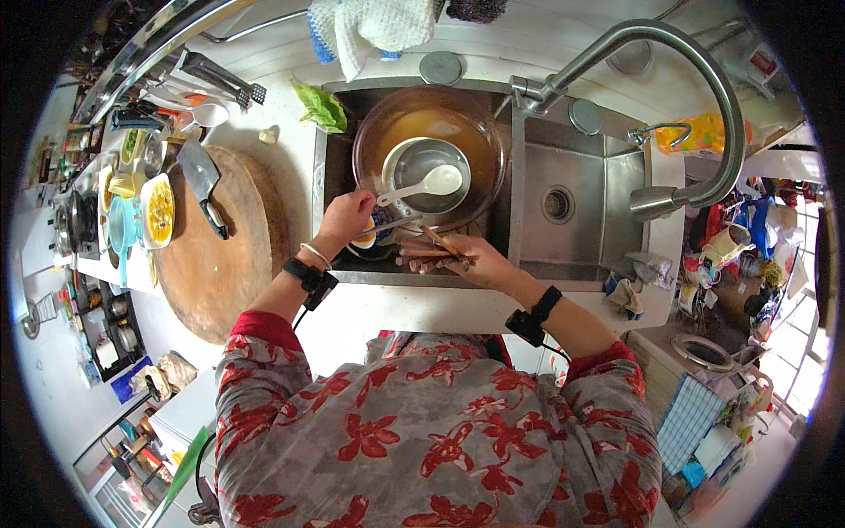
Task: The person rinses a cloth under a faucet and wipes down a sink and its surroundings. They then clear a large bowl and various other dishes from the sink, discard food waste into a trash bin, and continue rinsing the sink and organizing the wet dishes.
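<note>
My left hand [346, 214] is curled over the left sink basin, with a thin greyish utensil [395, 224] running from beneath its fingers towards the right; its far part is unclear. My right hand [485, 261] grips a bundle of brown chopsticks [426, 253] near the basin's front edge. Just beyond the hands, a white spoon [441, 179] rests across a round metal bowl [422, 155], which sits inside a large brown translucent basin [373, 112]. Partly hidden by my left hand and the utensil is a small bowl [364, 239] with something orange in it.
To the left, a cleaver [200, 173] lies on a round wooden chopping board [231, 290], beside a dish of yellow food [158, 211]. A leafy green [320, 109] lies at the sink's back left corner. The steel faucet [716, 86] arches over the right basin [581, 171].
</note>
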`<state>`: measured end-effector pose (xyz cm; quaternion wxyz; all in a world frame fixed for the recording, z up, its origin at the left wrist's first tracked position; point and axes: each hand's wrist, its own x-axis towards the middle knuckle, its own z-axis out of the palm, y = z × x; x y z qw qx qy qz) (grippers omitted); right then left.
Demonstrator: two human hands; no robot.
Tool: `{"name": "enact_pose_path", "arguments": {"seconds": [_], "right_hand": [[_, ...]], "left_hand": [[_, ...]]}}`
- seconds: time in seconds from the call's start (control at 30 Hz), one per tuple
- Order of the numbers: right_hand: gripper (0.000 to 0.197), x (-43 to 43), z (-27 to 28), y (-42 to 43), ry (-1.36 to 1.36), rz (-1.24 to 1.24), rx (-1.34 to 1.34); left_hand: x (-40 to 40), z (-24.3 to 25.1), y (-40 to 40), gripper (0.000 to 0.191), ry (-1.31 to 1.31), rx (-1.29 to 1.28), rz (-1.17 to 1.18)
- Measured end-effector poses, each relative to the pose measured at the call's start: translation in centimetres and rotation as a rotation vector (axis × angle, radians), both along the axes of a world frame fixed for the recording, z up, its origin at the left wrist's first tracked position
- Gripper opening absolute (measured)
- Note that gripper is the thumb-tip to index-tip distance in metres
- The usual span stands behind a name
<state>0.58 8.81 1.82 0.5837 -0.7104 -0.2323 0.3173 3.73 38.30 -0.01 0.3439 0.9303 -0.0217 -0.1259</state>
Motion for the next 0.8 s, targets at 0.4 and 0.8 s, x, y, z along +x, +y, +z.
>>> {"name": "enact_pose_path", "arguments": {"seconds": [0.4,0.8], "right_hand": [[0.039,4.7,-1.7,-1.8,-0.334,0.175,-0.491],[0.045,17.5,-2.5,0.0,-0.682,-0.299,-0.736]], "left_hand": [[7.3,-0.8,-3.2,0.041,-0.306,0.194,0.097],[10.1,-4.8,0.7,0.019,-0.137,0.092,0.325]]}}
